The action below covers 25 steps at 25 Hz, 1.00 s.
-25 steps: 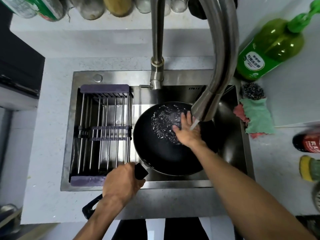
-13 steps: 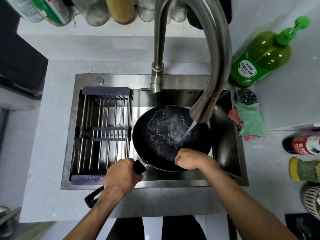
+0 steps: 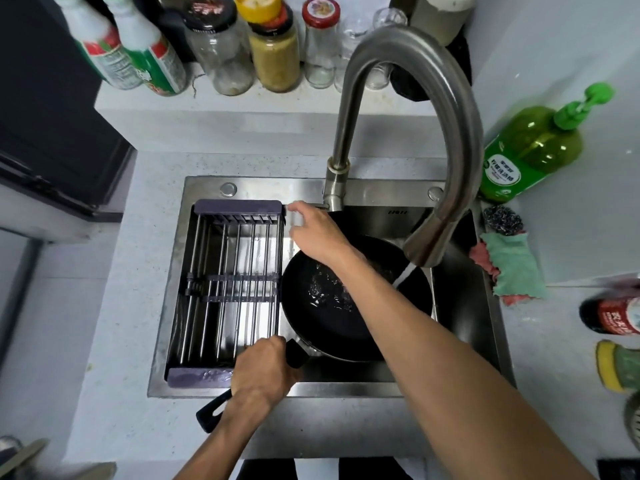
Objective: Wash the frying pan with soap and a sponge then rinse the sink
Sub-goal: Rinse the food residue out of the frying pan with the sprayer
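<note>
The black frying pan [image 3: 322,323] sits tilted in the steel sink [image 3: 460,327], with water pooled inside it. My left hand [image 3: 263,368] grips the pan handle [image 3: 211,410] at the sink's front edge. My right hand [image 3: 313,233] reaches across the pan to the small lever at the base of the tap [image 3: 408,98], its fingers spread and blurred, holding nothing. A thin stream of water [image 3: 403,277] runs from the spout into the pan. The green soap bottle [image 3: 533,150] stands at the right, and a green and pink cloth [image 3: 512,265] lies beside the sink.
A metal drain rack [image 3: 228,282] fills the sink's left half. A steel scourer [image 3: 502,220] lies behind the cloth. Jars and bottles [image 3: 273,53] line the back ledge. A red-labelled bottle [image 3: 613,315] and a yellow-capped item [image 3: 616,367] lie at the right edge.
My right hand left the pan's inside, drew back to its near rim, then reached up and left to the tap lever. My left hand kept its hold on the handle.
</note>
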Each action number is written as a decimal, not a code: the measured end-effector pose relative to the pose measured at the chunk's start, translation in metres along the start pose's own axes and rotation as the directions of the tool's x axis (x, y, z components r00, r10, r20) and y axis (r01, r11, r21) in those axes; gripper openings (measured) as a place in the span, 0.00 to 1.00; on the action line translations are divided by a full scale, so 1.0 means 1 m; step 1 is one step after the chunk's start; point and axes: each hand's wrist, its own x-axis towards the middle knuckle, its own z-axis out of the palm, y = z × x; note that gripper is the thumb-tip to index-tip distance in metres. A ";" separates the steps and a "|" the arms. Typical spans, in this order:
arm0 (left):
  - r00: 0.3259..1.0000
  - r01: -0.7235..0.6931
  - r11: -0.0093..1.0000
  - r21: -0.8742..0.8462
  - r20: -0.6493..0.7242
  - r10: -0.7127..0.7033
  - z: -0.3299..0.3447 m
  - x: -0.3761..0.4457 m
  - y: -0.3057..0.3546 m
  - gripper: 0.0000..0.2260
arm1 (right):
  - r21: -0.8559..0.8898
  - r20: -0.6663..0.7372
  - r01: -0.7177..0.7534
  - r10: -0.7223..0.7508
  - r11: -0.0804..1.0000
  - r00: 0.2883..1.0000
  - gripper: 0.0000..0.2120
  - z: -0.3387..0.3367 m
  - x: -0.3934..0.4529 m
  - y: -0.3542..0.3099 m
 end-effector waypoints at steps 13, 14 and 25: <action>0.993 -0.050 0.993 -0.104 0.097 0.060 -0.005 0.011 -0.011 0.20 | 0.310 -0.355 -0.096 0.208 0.946 0.911 0.16 0.007 -0.096 0.081; 0.991 -0.052 0.991 -0.124 0.119 0.066 -0.003 0.014 -0.011 0.19 | 0.411 -0.490 -0.069 0.284 0.909 0.824 0.17 0.001 -0.114 0.091; 0.930 -0.071 0.907 -0.416 0.300 0.211 -0.011 -0.011 0.023 0.13 | 0.266 -0.179 0.311 -0.271 0.912 0.946 0.39 -0.065 -0.174 0.029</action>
